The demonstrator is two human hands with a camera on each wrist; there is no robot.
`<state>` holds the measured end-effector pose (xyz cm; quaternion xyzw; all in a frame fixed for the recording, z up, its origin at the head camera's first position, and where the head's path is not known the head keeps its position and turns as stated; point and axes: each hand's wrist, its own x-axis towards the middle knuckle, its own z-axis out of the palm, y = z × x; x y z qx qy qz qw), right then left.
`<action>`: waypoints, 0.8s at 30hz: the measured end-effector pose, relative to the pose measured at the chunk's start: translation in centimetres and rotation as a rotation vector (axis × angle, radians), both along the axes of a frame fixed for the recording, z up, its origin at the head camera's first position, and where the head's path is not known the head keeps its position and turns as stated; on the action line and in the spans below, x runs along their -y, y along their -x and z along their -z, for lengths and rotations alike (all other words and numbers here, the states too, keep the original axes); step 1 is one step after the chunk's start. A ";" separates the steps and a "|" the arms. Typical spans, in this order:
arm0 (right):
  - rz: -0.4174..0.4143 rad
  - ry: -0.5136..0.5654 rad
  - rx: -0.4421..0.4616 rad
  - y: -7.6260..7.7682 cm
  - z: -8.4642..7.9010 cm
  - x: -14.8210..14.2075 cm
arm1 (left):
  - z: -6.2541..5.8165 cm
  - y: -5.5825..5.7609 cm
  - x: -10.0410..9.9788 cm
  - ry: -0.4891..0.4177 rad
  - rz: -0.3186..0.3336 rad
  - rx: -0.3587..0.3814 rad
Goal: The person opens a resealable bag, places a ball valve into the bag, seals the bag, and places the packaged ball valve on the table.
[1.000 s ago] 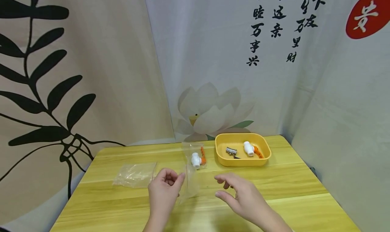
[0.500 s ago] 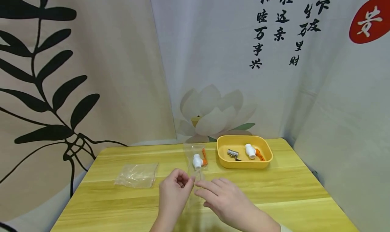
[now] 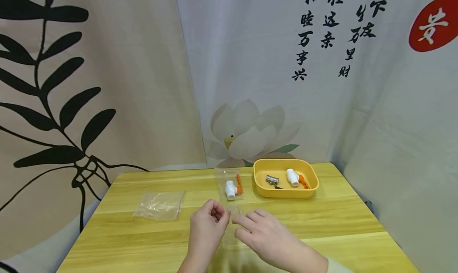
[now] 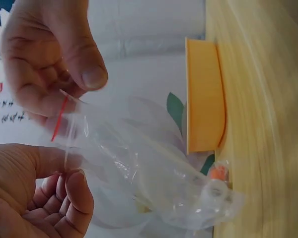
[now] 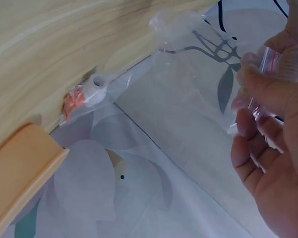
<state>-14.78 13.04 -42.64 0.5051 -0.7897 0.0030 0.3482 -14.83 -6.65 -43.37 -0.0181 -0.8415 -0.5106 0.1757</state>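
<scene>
My left hand point(image 3: 207, 229) pinches the edge of a clear zip bag point(image 4: 114, 144) with a red seal strip; I see nothing inside it. The right hand point(image 3: 266, 235) is at the opposite end of the seal. Its fingers lie behind the plastic and its thumb is close to the bag's corner; whether they grip it is unclear. Beyond the hands, a white fitting point(image 3: 230, 190) with an orange handle point(image 3: 239, 184) lies in another clear bag point(image 3: 222, 175).
Right of the bagged fitting stands a yellow tray point(image 3: 286, 194), holding a small metal part point(image 3: 272, 179) and a second white fitting point(image 3: 292, 177) with an orange handle. A loose clear bag point(image 3: 159, 205) lies on the wooden table point(image 3: 340, 225) at left. Printed curtains hang behind.
The right hand has moved left from a spot apart to the held bag's mouth. My left hand has shifted slightly right with the bag. The tray and bagged fitting stay put.
</scene>
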 end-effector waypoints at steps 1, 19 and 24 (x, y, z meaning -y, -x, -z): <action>0.012 -0.007 -0.006 0.1 0.1 0.0 | 0.1 0.0 0.1 -0.008 -0.006 0.006; 0.004 0.103 0.119 0.9 1.0 -1.4 | 3.7 -0.9 1.4 0.522 0.065 -0.664; -0.007 0.114 0.108 0.8 0.9 -2.0 | 3.9 -0.4 2.0 0.803 0.215 -0.881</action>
